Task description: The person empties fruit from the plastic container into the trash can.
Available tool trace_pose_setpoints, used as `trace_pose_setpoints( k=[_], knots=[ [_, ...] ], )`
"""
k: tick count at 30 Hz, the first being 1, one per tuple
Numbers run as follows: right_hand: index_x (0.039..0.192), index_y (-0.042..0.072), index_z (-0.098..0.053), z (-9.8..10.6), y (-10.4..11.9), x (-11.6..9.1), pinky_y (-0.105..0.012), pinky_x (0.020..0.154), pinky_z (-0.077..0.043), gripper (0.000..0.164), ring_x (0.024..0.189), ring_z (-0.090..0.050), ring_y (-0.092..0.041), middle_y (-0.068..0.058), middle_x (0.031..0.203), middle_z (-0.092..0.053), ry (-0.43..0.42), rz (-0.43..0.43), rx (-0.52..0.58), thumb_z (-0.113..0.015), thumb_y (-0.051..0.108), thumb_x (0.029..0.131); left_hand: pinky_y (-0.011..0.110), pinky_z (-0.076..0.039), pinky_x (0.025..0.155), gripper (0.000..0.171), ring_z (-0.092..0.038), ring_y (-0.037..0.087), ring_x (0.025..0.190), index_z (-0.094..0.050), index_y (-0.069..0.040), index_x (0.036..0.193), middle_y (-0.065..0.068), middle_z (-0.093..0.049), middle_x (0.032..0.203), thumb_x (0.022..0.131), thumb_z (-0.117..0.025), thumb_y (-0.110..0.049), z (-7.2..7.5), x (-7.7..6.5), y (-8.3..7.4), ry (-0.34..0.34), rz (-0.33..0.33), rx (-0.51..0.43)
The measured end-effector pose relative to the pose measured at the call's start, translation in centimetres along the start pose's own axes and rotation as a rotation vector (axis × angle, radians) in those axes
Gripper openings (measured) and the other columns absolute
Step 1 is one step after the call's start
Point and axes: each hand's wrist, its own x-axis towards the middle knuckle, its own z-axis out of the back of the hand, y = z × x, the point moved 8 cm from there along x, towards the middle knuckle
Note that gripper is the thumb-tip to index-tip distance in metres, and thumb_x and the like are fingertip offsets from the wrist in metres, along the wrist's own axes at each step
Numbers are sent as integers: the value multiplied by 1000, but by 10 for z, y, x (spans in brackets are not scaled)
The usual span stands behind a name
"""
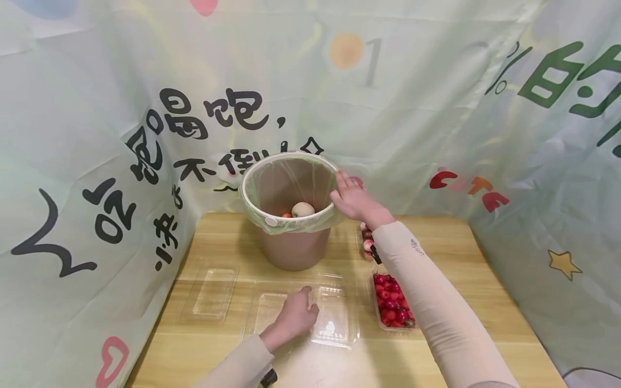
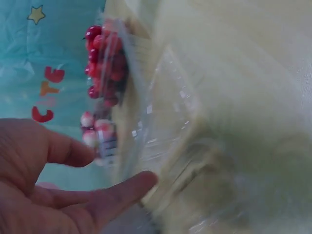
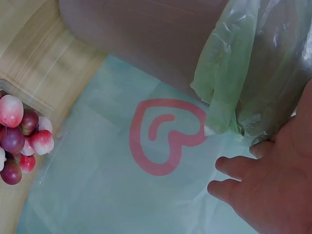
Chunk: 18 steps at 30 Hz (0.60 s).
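A brownish-pink bin (image 1: 296,248) with a white rim and a pale green liner bag (image 1: 310,223) stands at the back of the table. Inside it lie a whitish round fruit (image 1: 303,209) and a small orange-red one (image 1: 287,215). My right hand (image 1: 356,199) rests against the right side of the rim, its fingers fairly straight beside the liner in the right wrist view. Over the clear plastic trays (image 1: 335,337) in front of the bin is my left hand (image 1: 295,313), thumb and forefinger apart with nothing between them in the left wrist view.
A clear box of red berries and small fruit (image 1: 392,302) sits to the right, partly behind my right sleeve. Behind it is a box of pink, white and purple fruit (image 3: 19,139). Another clear tray (image 1: 211,293) lies on the left. Printed cloth (image 1: 412,124) walls surround the table.
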Motion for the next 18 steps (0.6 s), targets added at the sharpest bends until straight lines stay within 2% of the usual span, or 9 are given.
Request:
trace_pose_setpoints(
  k=[2, 4, 6, 8, 11, 15, 18],
  knots=[
    [167, -3, -2, 1, -2, -2, -65, 131, -9, 74, 163, -11, -45, -24, 176, -4, 8, -10, 10, -19, 39, 109, 33, -59, 57, 45, -55, 13, 57, -57, 21, 133, 22, -70, 82, 94, -62, 1, 15, 2, -9, -60, -75, -8],
    [167, -3, -1, 2, -3, -4, -62, 132, -9, 74, 163, -10, -43, -24, 176, -3, 8, -19, 28, -20, 43, 112, 22, -53, 49, 37, -52, 7, 52, -62, 20, 128, 22, -72, 82, 94, -60, 5, 36, 4, -19, -137, -143, -26],
    [167, -3, -2, 4, -6, -5, -61, 133, -10, 75, 163, -11, -44, -26, 176, -5, -8, -25, 51, -22, 45, 113, 16, -54, 53, 31, -57, 5, 55, -66, 17, 123, 23, -74, 88, 95, -60, 6, 61, 6, -29, -218, -195, -29],
    [167, -4, -6, 6, -8, -6, -58, 133, -14, 76, 162, -16, -45, -27, 175, -10, -37, -23, 75, -24, 46, 114, 16, -57, 58, 27, -64, 8, 62, -70, 14, 118, 24, -76, 93, 95, -61, 6, 90, 9, -39, -299, -246, -22],
    [166, -5, -15, 10, -13, -8, -58, 132, -21, 73, 159, -24, -47, -28, 172, -22, -90, -10, 107, -26, 46, 114, 22, -59, 61, 19, -68, 15, 67, -76, 7, 108, 16, -77, 85, 94, -63, 2, 136, 17, -51, -431, -302, 34],
    [161, -6, -31, 15, -20, -11, -56, 130, -27, 66, 155, -34, -46, -29, 166, -36, -140, 20, 128, -28, 42, 115, 30, -53, 59, 16, -62, 19, 62, -78, -2, 91, 9, -72, 73, 95, -64, -5, 194, 25, -59, -581, -298, 115],
    [152, -5, -45, 19, -24, -15, -56, 126, -36, 55, 147, -46, -46, -28, 155, -50, -176, 62, 143, -31, 34, 115, 37, -52, 62, 19, -63, 25, 65, -78, -2, 90, 12, -72, 75, 97, -62, -11, 230, 30, -64, -643, -257, 146]
  ],
)
